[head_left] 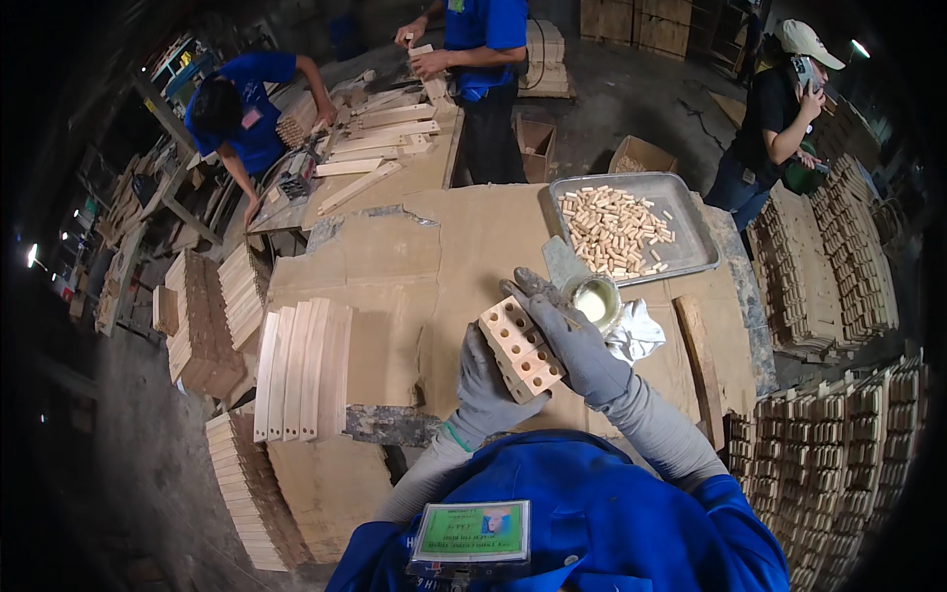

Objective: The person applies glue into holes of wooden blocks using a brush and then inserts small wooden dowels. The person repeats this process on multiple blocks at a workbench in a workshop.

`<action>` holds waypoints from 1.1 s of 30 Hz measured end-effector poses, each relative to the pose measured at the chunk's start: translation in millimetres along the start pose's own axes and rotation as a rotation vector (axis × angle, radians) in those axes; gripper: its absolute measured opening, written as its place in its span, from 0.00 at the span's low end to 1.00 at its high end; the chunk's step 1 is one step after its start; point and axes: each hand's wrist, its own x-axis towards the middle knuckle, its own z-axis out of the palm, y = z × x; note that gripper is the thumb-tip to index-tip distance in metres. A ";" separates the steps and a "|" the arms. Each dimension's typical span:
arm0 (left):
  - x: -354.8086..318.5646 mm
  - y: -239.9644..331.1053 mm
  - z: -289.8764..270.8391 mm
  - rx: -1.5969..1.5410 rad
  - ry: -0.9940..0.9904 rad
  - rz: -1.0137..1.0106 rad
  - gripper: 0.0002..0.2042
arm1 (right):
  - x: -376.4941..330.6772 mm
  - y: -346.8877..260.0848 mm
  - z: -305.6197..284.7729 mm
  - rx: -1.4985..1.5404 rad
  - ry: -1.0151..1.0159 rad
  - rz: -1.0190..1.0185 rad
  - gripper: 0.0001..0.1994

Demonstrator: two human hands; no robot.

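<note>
Grey gloves cover both my hands. Between them is a bundle of wooden bars, its ends facing up and showing rows of drilled round holes. My left hand is wrapped round the bundle's left and lower side. Closed against its right side is my right hand, fingers pointing away from me. Just beyond the right hand stands a cup with a whitish substance inside. A crumpled white cloth lies beside that cup. Further back, a grey metal tray holds many short wooden dowels.
Cardboard covers the bench. Wooden slats lie side by side at its left, and a wooden strip at its right. Stacked wood stands on the floor both sides. Two people in blue work at another table; a person stands back right.
</note>
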 end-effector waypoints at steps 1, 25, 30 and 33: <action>5.6 3.0 -0.6 0.003 -0.113 -0.048 0.59 | 2.2 5.3 0.2 0.077 0.027 -0.008 0.28; 15.2 -31.7 -115.8 -1.096 -0.381 -0.829 0.50 | -56.4 22.6 -128.8 -0.087 0.633 -0.014 0.08; 12.8 -40.1 -109.9 -1.059 -0.531 -0.807 0.55 | -48.5 30.0 -125.1 0.017 0.608 -0.013 0.09; 15.1 -37.6 -103.6 -1.059 -0.571 -0.798 0.59 | -45.3 38.6 -126.4 -0.008 0.628 0.003 0.09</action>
